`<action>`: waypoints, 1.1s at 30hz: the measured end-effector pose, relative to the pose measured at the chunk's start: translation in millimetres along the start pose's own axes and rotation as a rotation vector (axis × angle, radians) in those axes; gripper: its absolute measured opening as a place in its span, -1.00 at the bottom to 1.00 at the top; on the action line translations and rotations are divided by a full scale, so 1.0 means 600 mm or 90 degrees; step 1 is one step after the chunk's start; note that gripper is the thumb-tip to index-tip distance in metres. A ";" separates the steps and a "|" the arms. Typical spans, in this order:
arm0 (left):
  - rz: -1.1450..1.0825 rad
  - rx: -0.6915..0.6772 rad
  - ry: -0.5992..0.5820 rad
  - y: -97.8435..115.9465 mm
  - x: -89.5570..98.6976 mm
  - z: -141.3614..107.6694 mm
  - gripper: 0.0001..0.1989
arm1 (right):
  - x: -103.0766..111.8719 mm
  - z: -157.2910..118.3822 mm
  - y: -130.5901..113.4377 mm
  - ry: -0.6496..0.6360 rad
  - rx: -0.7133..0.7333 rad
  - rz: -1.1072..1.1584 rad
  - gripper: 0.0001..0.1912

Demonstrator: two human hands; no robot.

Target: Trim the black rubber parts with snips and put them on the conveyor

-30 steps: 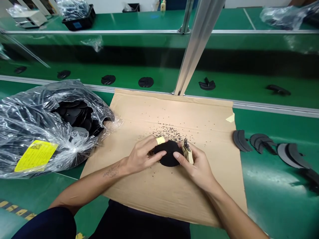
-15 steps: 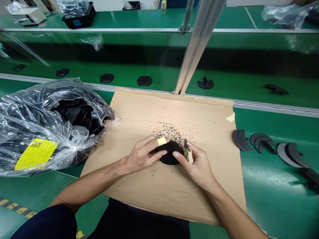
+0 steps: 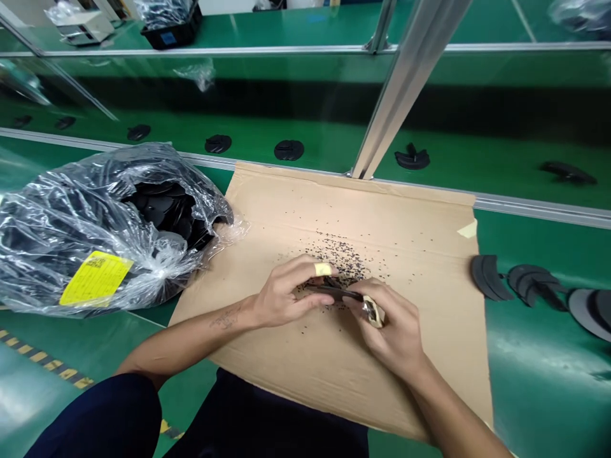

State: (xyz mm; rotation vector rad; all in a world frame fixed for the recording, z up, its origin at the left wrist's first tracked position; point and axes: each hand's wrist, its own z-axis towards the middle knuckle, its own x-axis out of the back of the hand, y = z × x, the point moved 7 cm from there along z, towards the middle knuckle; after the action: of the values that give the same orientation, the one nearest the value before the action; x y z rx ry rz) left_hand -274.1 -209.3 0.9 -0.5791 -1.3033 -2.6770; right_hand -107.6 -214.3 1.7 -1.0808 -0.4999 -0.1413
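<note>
My left hand (image 3: 291, 292) pinches a thin, dark disc (image 3: 329, 291) between thumb and fingers, its edge turned toward me. A strip of yellow tape (image 3: 323, 270) wraps one finger of that hand. In my right hand (image 3: 391, 321), closed at the disc's right end, is a small tool with shiny metal and a beige body (image 3: 372, 312); its exact kind is unclear. The fingers partly hide the tool and the disc's right edge. Beneath both hands lies a cardboard sheet (image 3: 286, 369), sprinkled with small black bits (image 3: 344, 257) just beyond the disc.
At the left, a clear plastic bag (image 3: 62, 216) with a yellow label holds many black discs (image 3: 167, 210). Curved black pieces (image 3: 489, 278) lie on the green table to the right. A metal post (image 3: 405, 83) rises behind the cardboard, with several black parts (image 3: 289, 150) along the back.
The disc has tipped from face-up to nearly edge-on. My right hand has turned over with the tool. The whole view has shifted, so the scene sits farther right.
</note>
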 end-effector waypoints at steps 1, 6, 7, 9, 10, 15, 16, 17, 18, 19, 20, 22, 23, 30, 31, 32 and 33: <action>-0.025 0.002 -0.002 0.000 0.002 0.002 -0.65 | -0.001 -0.001 -0.005 0.000 0.042 -0.010 -0.86; -0.071 -0.014 -0.025 0.007 0.008 0.011 -0.69 | -0.002 -0.008 -0.021 -0.002 0.178 -0.027 -0.70; -0.074 -0.020 -0.035 0.009 0.007 0.012 -0.69 | -0.003 -0.009 -0.022 -0.003 0.187 -0.027 -0.70; -0.081 -0.023 -0.054 0.012 0.004 0.012 -0.69 | -0.004 -0.010 -0.022 -0.003 0.194 -0.028 -0.69; -0.083 -0.021 -0.062 0.013 0.003 0.013 -0.69 | -0.004 -0.011 -0.022 -0.002 0.196 -0.029 -0.69; -0.087 -0.026 -0.074 0.016 -0.003 0.011 -0.69 | -0.005 -0.011 -0.024 0.003 0.209 -0.032 -0.70; -0.091 -0.031 -0.066 0.015 -0.002 0.010 -0.69 | -0.006 -0.011 -0.023 0.000 0.206 -0.035 -0.70; -0.095 -0.034 -0.055 0.015 -0.001 0.009 -0.70 | -0.007 -0.011 -0.023 -0.006 0.202 -0.039 -0.71; -0.100 -0.037 -0.043 0.014 0.001 0.008 -0.71 | -0.008 -0.010 -0.023 -0.010 0.201 -0.040 -0.71; -0.104 -0.041 -0.033 0.014 0.003 0.008 -0.70 | -0.009 -0.010 -0.023 -0.013 0.201 -0.040 -0.72; -0.109 -0.048 -0.026 0.014 0.004 0.007 -0.70 | -0.009 -0.010 -0.024 -0.013 0.203 -0.039 -0.74; -0.117 -0.059 -0.023 0.014 0.004 0.008 -0.69 | -0.008 -0.009 -0.025 -0.010 0.209 -0.036 -0.76; -0.120 -0.065 -0.025 0.015 0.004 0.008 -0.69 | -0.008 -0.009 -0.025 -0.008 0.212 -0.036 -0.77; -0.110 -0.062 -0.022 0.016 0.006 0.008 -0.72 | -0.008 -0.005 -0.028 -0.015 0.212 -0.033 -0.78; -0.112 -0.063 -0.022 0.017 0.006 0.008 -0.71 | -0.007 -0.005 -0.028 -0.016 0.212 -0.035 -0.78; -0.116 -0.065 -0.023 0.017 0.006 0.007 -0.71 | -0.007 -0.005 -0.029 -0.015 0.214 -0.038 -0.78; -0.119 -0.066 -0.024 0.018 0.005 0.007 -0.71 | -0.007 -0.005 -0.029 -0.013 0.215 -0.042 -0.79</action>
State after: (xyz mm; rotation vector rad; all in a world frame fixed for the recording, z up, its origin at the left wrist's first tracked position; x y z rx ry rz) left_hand -273.0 -212.5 12.2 -0.5471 -1.2951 -2.9136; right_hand -116.2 -225.7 12.7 -0.7370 -0.5553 -0.0990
